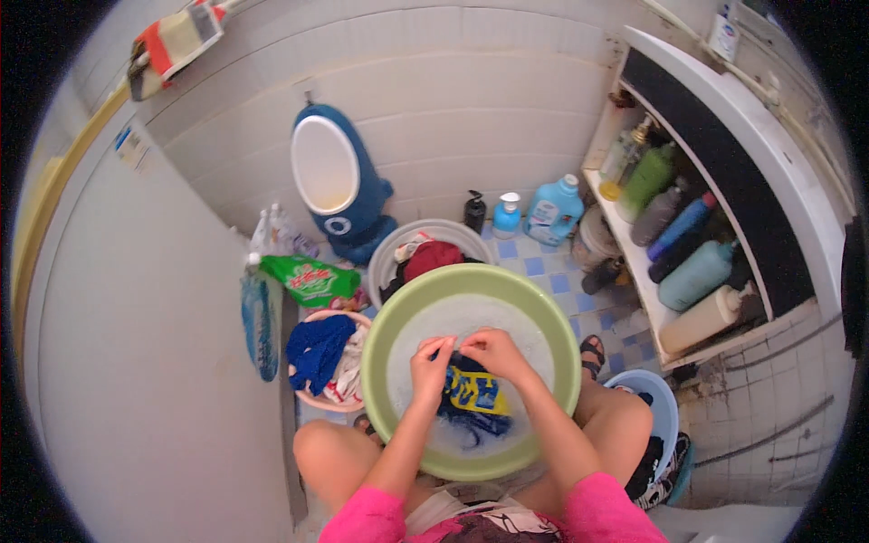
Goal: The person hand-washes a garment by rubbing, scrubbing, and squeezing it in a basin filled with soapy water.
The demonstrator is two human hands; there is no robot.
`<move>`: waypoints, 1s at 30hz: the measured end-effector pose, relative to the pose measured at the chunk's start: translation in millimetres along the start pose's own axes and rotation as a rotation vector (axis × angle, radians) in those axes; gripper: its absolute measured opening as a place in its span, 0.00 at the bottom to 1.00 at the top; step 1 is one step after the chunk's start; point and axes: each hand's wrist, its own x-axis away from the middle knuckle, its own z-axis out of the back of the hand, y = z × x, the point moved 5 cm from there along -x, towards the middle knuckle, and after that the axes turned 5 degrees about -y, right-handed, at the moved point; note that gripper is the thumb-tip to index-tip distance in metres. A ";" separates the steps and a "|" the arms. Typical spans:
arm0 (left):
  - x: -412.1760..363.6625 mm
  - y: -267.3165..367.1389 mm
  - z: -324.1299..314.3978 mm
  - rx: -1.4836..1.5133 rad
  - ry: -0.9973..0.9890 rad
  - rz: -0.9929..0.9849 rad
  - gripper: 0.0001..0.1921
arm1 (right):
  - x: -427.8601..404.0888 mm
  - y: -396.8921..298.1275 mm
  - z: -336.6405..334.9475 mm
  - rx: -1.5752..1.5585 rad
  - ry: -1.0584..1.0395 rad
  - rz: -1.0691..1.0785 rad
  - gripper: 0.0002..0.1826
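A green plastic basin [388,327] of cloudy, soapy water stands in front of me between my knees. Over it, both hands pinch the upper edge of a dark blue garment with a yellow printed patch [483,395]. My left hand [432,366] grips it at the left with the fingertips together. Close by on the right, my right hand [494,351] pinches it too, and the fingertips of the two hands nearly meet. The lower part of the garment hangs into the water, where some of it is hidden by suds.
A grey basin [380,261] with clothes stands behind, a pink basket [339,407] of clothes at left, a blue bucket [669,407] at right. Detergent bottles [555,210] line the wall; a shelf [635,248] of bottles stands right, a white door [156,326] left.
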 end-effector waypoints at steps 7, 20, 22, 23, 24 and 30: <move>0.3 0.4 -16.9 -0.082 -0.033 -0.024 0.10 | -26.2 4.1 88.1 -0.300 0.215 -0.108 0.10; 8.2 -7.2 -44.4 -0.145 -0.168 0.042 0.07 | -7.8 159.6 252.2 -1.375 1.208 -0.118 0.07; 7.6 -11.7 -45.0 -0.121 -0.171 0.091 0.07 | -7.8 171.5 255.5 -1.401 1.241 -0.139 0.08; 6.8 -12.4 -48.4 -0.122 -0.182 0.091 0.07 | -7.5 177.3 257.5 -1.426 1.261 -0.163 0.09; 7.6 -9.9 -49.2 -0.118 -0.173 0.091 0.07 | -11.2 178.2 258.4 -1.478 1.251 -0.154 0.09; 5.3 -14.6 -53.3 -0.151 -0.194 0.095 0.07 | -13.2 194.0 266.2 -1.579 1.322 -0.123 0.10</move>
